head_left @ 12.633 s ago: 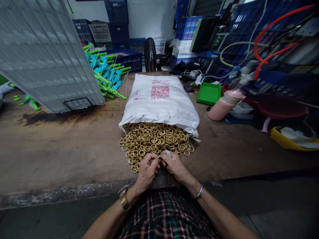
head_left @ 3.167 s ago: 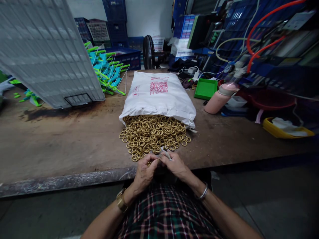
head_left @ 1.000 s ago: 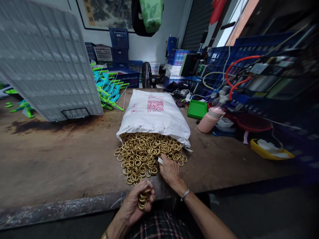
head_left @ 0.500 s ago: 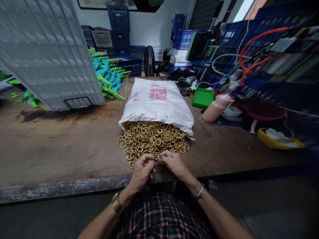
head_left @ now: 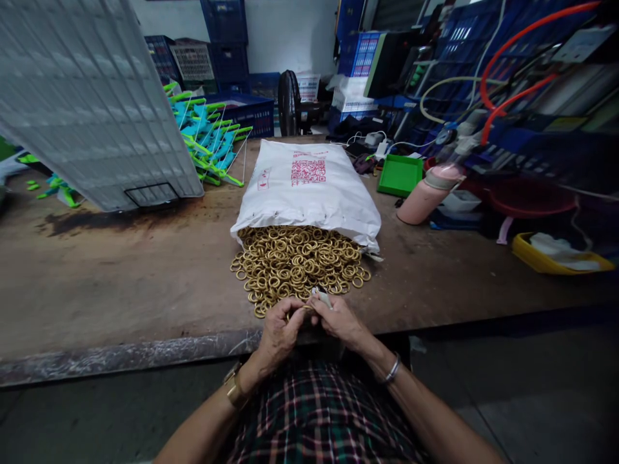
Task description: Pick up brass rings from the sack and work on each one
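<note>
A heap of brass-coloured rings (head_left: 290, 264) spills from the mouth of a white sack (head_left: 300, 193) printed with a red code. Just in front of the heap, at the table's near edge, my left hand (head_left: 281, 330) pinches a ring (head_left: 306, 309) between thumb and fingers. Close beside it, my right hand (head_left: 344, 323) is closed on a small pale-handled tool (head_left: 323, 298), held at the ring. The tool's tip is dark and shiny, too small to make out its kind. Fingers hide part of both.
A grey ribbed plastic panel (head_left: 106, 116) leans at left, with green and blue plastic pieces (head_left: 213, 142) behind it. To the right are a green tray (head_left: 399, 175), a pink bottle (head_left: 425, 196), a yellow basket (head_left: 536, 258) and red air hoses (head_left: 493, 71). A fan (head_left: 289, 103) stands behind.
Both hands have drawn closer together. The tool in my right hand has turned and is now against the ring in my left. The view has tilted slightly downward.
</note>
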Tool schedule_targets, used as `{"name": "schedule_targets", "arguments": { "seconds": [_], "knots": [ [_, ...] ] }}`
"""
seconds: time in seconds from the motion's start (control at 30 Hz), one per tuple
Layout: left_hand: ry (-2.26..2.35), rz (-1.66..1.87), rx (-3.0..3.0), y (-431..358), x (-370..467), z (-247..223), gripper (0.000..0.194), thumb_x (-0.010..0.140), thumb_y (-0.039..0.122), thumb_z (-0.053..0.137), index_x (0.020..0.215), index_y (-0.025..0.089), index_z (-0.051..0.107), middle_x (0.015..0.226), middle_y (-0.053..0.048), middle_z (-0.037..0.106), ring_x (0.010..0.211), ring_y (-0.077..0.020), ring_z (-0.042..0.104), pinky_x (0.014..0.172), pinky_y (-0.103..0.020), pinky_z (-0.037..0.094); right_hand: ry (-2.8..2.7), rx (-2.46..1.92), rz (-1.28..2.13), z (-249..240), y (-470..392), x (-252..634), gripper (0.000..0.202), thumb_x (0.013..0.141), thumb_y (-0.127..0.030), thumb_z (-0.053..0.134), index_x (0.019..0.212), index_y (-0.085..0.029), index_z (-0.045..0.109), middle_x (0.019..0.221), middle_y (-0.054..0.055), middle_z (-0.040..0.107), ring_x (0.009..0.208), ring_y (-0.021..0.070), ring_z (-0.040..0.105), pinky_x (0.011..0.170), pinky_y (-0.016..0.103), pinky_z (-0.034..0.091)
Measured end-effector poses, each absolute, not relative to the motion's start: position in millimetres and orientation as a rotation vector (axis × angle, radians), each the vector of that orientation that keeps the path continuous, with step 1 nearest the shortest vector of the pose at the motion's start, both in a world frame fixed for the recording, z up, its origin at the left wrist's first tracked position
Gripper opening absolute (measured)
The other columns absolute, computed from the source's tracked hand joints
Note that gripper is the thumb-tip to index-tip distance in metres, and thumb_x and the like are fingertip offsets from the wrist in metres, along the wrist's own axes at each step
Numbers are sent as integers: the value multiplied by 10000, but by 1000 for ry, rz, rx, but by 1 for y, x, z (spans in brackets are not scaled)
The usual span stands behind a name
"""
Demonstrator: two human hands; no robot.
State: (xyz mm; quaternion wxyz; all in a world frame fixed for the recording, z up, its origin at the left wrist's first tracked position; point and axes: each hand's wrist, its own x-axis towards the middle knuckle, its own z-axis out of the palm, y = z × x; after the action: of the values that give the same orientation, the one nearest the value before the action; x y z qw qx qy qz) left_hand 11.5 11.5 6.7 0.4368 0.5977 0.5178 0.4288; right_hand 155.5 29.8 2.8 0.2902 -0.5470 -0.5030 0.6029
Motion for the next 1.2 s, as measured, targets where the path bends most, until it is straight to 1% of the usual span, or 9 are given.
{"name": "schedule_targets", "arguments": {
  "seconds": [0.1,0.2,0.43,0.6,0.67,0.8,0.97,1.03,1.2],
  "knots": [
    [1292,1083,1527,11,11,6,141,766,236,512,720,160,622,677,-17,635,645,-134,547,630,-241,419,-1493,-1490,1434,-3,30,158,351,801,-449,427,608,-167,508,505,-40,465,403,50,346,388,189,261],
    [1306,1084,1520,10,12,5,144,768,229,505,719,159,621,671,-13,637,643,-129,548,629,-233,418,-1521,-1495,1385,-4,30,158,375,815,-463,410,618,-165,524,511,-34,476,424,59,356,406,194,271],
    [1350,1086,1486,11,12,4,145,764,248,519,717,160,624,660,-9,627,632,-128,542,623,-234,412,-1493,-1480,1457,-1,27,156,426,826,-497,370,582,-179,512,371,-81,281,358,63,258,383,204,221],
    [1307,1061,1390,8,13,6,160,760,271,527,677,158,604,641,-2,603,616,-116,523,612,-225,407,-1499,-1461,1431,-2,27,155,385,815,-464,389,592,-174,508,415,-71,327,396,66,281,409,206,241],
    [1240,976,1227,6,13,6,187,762,332,534,708,160,584,607,15,568,534,-93,488,525,-208,391,-1513,-1461,1390,-3,29,154,337,797,-428,418,590,-174,498,463,-58,378,444,73,324,441,204,274],
    [1067,783,893,2,12,4,289,759,464,519,751,176,502,544,59,461,385,-55,381,357,-168,290,-1568,-1492,1267,-6,32,151,253,756,-371,466,591,-179,468,556,-39,445,538,88,381,508,207,318],
    [951,797,757,1,10,4,319,753,485,536,780,170,495,589,51,472,404,-36,389,353,-141,276,-1595,-1459,1219,-12,33,153,280,804,-383,401,634,-180,489,591,-24,496,560,100,433,550,217,345],
    [928,827,708,2,10,5,321,749,485,543,778,169,495,584,53,463,407,-36,385,352,-140,269,-1643,-1501,1119,-14,31,156,279,828,-368,370,659,-183,492,596,-19,507,555,103,440,551,219,340],
    [941,882,716,2,11,4,309,762,473,534,767,168,483,584,52,457,415,-37,380,360,-143,276,-2070,-1479,845,-12,22,161,139,791,-169,390,721,-192,508,606,-15,511,548,108,423,544,221,293]
  ]
}}
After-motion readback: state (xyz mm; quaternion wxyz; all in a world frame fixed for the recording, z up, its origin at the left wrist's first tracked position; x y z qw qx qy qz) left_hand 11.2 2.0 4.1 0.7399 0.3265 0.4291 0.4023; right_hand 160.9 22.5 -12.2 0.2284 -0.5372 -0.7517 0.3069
